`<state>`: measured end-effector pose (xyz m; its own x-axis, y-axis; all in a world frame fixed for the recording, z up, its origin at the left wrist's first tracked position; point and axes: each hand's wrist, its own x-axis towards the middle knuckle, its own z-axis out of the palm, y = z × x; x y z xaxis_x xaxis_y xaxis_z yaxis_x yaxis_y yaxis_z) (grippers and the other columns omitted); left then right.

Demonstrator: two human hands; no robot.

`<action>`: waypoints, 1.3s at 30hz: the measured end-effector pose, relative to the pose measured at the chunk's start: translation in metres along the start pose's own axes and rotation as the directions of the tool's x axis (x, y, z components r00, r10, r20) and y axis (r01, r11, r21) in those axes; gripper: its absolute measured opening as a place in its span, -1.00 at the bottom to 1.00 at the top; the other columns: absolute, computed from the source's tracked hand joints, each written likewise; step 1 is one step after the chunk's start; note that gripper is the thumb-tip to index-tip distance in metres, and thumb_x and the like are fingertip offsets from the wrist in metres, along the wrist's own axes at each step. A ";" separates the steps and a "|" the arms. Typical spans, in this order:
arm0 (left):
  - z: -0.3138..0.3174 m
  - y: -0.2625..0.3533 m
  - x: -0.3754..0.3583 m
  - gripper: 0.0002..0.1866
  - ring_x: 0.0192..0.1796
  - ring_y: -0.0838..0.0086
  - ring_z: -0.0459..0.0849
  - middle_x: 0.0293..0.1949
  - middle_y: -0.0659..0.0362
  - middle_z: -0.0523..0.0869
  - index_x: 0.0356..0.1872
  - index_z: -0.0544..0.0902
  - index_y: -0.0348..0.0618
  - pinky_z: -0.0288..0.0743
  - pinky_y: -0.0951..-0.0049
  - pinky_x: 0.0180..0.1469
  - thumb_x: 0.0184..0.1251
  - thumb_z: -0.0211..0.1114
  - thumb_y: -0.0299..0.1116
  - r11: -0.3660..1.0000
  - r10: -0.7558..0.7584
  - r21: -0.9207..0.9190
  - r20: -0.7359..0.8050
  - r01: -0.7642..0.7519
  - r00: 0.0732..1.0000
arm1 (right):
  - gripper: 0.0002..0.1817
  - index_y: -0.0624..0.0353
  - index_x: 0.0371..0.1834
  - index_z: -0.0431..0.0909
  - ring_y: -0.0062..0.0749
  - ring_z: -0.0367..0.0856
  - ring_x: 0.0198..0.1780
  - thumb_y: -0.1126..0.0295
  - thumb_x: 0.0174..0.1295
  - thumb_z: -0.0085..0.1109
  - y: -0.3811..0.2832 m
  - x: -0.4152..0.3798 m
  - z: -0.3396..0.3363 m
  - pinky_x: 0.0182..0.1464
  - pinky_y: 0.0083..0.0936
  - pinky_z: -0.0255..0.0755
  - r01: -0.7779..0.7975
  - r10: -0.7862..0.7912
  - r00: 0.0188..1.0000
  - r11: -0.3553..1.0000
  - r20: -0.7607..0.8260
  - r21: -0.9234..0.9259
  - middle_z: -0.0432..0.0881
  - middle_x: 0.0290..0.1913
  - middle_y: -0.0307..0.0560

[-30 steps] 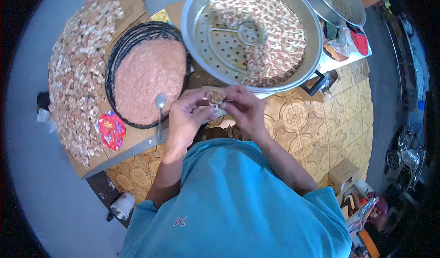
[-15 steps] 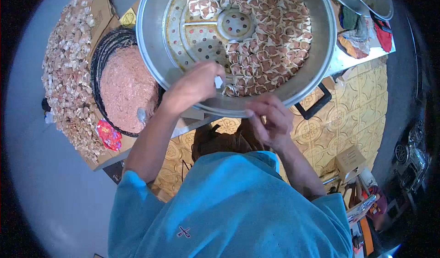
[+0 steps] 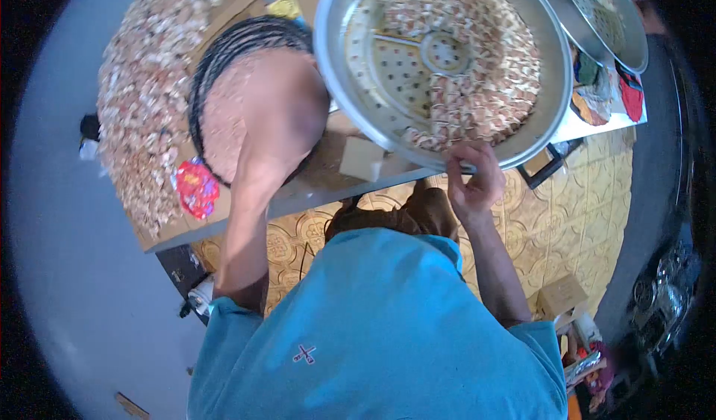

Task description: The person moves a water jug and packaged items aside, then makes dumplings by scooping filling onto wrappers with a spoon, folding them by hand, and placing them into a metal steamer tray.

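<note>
My left hand (image 3: 287, 110) is over the pink minced filling (image 3: 224, 129) in a round black-rimmed bowl (image 3: 200, 95); motion blur hides its fingers and anything in them. The fingers of my right hand (image 3: 477, 177) are curled on the near rim of a large round metal pan (image 3: 358, 118). Inside that pan, a perforated steamer plate (image 3: 395, 77) carries several rows of small filled dumplings (image 3: 488, 99), mostly on its right and far sides. Part of the plate's left side shows bare metal.
Many small pale and pink pieces (image 3: 145, 92) cover cardboard at the left, near a red packet (image 3: 196, 189). Another metal pan (image 3: 630, 51) stands at the far right, beside coloured cloths (image 3: 593, 95). A cardboard box (image 3: 561, 297) is on the tiled floor.
My left hand has moved from the pan's near left side to the filling bowl. My right hand now touches the pan's rim. The camera view has shifted.
</note>
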<state>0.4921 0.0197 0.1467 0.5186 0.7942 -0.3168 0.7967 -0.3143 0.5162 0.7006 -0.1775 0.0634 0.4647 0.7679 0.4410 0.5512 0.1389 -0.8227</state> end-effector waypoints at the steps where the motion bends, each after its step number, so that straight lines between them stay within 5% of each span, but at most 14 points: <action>1: -0.002 -0.035 -0.022 -0.85 -0.31 0.24 0.78 -0.40 -0.05 0.76 -0.31 0.75 -0.33 0.61 0.32 -0.15 0.08 0.31 -0.63 0.993 -0.087 0.079 0.021 0.085 0.996 | -0.73 0.22 -0.31 0.62 -0.19 0.67 -0.31 0.75 -0.09 0.31 -0.009 -0.004 0.009 -0.28 -0.43 0.56 0.120 -0.122 0.990 0.992 0.066 0.039 0.68 -0.27 -0.02; 3: 0.008 -0.096 -0.072 -0.65 -0.29 -0.03 0.71 -0.36 -0.14 0.70 -0.10 0.63 -0.25 0.56 0.15 -0.20 0.02 0.40 -0.49 0.933 -0.297 0.229 0.057 0.277 0.953 | -0.75 0.18 -0.29 0.59 -0.09 0.64 -0.33 0.63 -0.07 0.38 -0.044 -0.014 0.040 -0.30 -0.28 0.52 0.160 -0.215 0.940 0.964 0.265 0.215 0.65 -0.32 -0.02; 5: 0.042 -0.159 -0.116 -0.54 -0.21 -0.02 0.70 -0.26 -0.14 0.70 -0.02 0.56 -0.25 0.55 0.13 -0.14 -0.01 0.46 -0.46 0.966 -0.252 0.058 -0.001 0.252 0.968 | -0.75 0.21 -0.30 0.61 -0.09 0.66 -0.33 0.61 -0.07 0.43 -0.039 -0.040 0.083 -0.27 -0.31 0.52 -0.055 -0.040 0.877 0.982 0.478 0.183 0.63 -0.35 -0.02; 7: 0.077 -0.188 -0.127 -0.53 -0.14 -0.04 0.68 -0.17 -0.14 0.68 -0.02 0.57 -0.27 0.54 0.11 -0.09 -0.01 0.50 -0.44 0.957 -0.271 -0.133 -0.103 0.256 0.957 | -0.77 0.23 -0.27 0.61 0.01 0.66 -0.24 0.42 0.03 0.42 -0.003 -0.067 0.126 -0.18 -0.21 0.54 -0.109 0.157 0.819 0.987 0.552 -0.119 0.61 -0.31 0.04; 10: 0.074 -0.183 -0.119 -0.57 -0.13 -0.13 0.64 -0.17 -0.15 0.67 0.02 0.58 -0.26 0.55 0.06 -0.02 0.03 0.37 -0.56 0.973 -0.222 -0.118 -0.264 0.197 0.939 | -0.80 0.25 -0.29 0.61 0.10 0.65 -0.19 0.39 0.07 0.34 0.009 -0.071 0.150 -0.14 -0.13 0.55 0.020 0.132 0.848 0.960 0.514 -0.280 0.62 -0.27 0.10; 11: 0.083 -0.194 -0.116 -0.49 -0.09 -0.13 0.66 -0.13 -0.15 0.66 0.13 0.56 -0.20 0.55 0.02 0.01 0.04 0.28 -0.62 0.988 -0.151 -0.095 -0.466 0.120 0.872 | -0.82 0.25 -0.30 0.62 0.11 0.65 -0.19 0.41 0.07 0.33 0.007 -0.071 0.151 -0.14 -0.13 0.55 -0.003 0.161 0.820 0.961 0.549 -0.277 0.62 -0.26 0.10; 15: 0.020 -0.138 -0.124 -0.51 -0.06 -0.13 0.69 -0.07 -0.18 0.67 0.10 0.67 -0.10 0.57 0.01 0.00 0.06 0.22 -0.63 0.972 -0.231 -0.053 -0.387 0.228 0.893 | -0.81 0.24 -0.25 0.62 0.19 0.66 -0.23 0.37 0.13 0.26 0.020 -0.075 0.154 -0.15 0.00 0.53 -0.015 0.216 0.775 0.946 0.594 -0.324 0.65 -0.32 0.17; 19: 0.044 -0.149 -0.117 -0.64 -0.12 -0.07 0.71 -0.21 -0.16 0.70 -0.06 0.71 -0.10 0.57 0.05 -0.08 0.06 0.24 -0.56 0.999 -0.036 0.016 -0.462 0.049 0.886 | -0.80 0.23 -0.27 0.69 0.16 0.68 -0.19 0.33 0.16 0.27 0.016 -0.068 0.149 -0.14 -0.09 0.55 -0.103 0.210 0.784 0.972 0.584 -0.211 0.69 -0.29 0.18; 24: 0.013 -0.134 -0.130 -0.82 -0.19 -0.01 0.75 -0.31 -0.14 0.75 -0.31 0.80 -0.09 0.61 0.07 -0.11 0.11 0.26 -0.44 0.923 -0.378 -0.037 -0.277 0.384 0.883 | -0.76 0.17 -0.19 0.74 0.06 0.72 -0.10 0.27 0.20 0.25 0.020 -0.065 0.134 -0.05 -0.22 0.56 -0.352 0.420 0.712 0.907 0.563 -0.232 0.73 -0.19 0.17; 27: 0.040 -0.140 -0.120 -0.83 -0.25 -0.07 0.75 -0.38 -0.20 0.72 -0.35 0.77 -0.22 0.64 0.05 -0.13 0.10 0.29 -0.40 0.915 -0.380 0.042 -0.249 0.402 0.891 | -0.75 0.24 -0.19 0.71 0.02 0.73 -0.13 0.28 0.22 0.23 0.010 -0.058 0.127 -0.05 -0.24 0.55 -0.356 0.391 0.713 0.917 0.582 -0.179 0.73 -0.25 0.18; 28: 0.048 -0.134 -0.119 -0.82 -0.24 -0.07 0.75 -0.38 -0.21 0.72 -0.37 0.77 -0.22 0.64 0.06 -0.12 0.13 0.27 -0.37 0.934 -0.292 0.087 -0.377 0.347 0.879 | -0.74 0.25 -0.19 0.70 0.01 0.73 -0.14 0.28 0.23 0.22 0.011 -0.056 0.127 -0.06 -0.24 0.55 -0.384 0.398 0.711 0.910 0.579 -0.154 0.72 -0.26 0.20; 35: 0.052 -0.138 -0.104 -0.85 -0.22 -0.02 0.76 -0.36 -0.14 0.74 -0.40 0.81 -0.10 0.64 0.13 -0.07 0.10 0.30 -0.35 0.908 -0.405 -0.034 -0.333 0.418 0.852 | -0.75 0.21 -0.16 0.66 0.01 0.71 -0.11 0.24 0.31 0.16 0.023 -0.063 0.123 -0.06 -0.23 0.53 -0.418 0.345 0.817 0.906 0.462 0.063 0.71 -0.22 0.16; 38: 0.048 -0.136 -0.115 -0.83 -0.23 0.01 0.77 -0.38 -0.15 0.74 -0.35 0.82 -0.10 0.63 0.21 -0.10 0.09 0.31 -0.35 0.921 -0.386 -0.190 -0.357 0.339 0.850 | -0.76 0.22 -0.18 0.65 -0.07 0.72 -0.12 0.26 0.30 0.16 0.035 -0.069 0.122 -0.07 -0.28 0.53 -0.459 0.459 0.704 0.876 0.541 -0.146 0.71 -0.24 0.13; 39: 0.041 -0.135 -0.115 -0.82 -0.22 0.01 0.77 -0.37 -0.16 0.74 -0.34 0.82 -0.11 0.63 0.22 -0.11 0.08 0.31 -0.35 0.901 -0.425 -0.248 -0.335 0.356 0.841 | -0.78 0.24 -0.21 0.66 -0.21 0.72 -0.17 0.29 0.29 0.17 0.027 -0.064 0.120 -0.08 -0.35 0.53 -0.435 0.403 0.746 0.898 0.529 -0.071 0.71 -0.27 0.07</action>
<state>0.3376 -0.0508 0.0814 -0.0063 0.9757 -0.2189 0.8254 0.1286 0.5497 0.6031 -0.1476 -0.0303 0.2024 0.9602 -0.1926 0.3421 -0.2536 -0.9048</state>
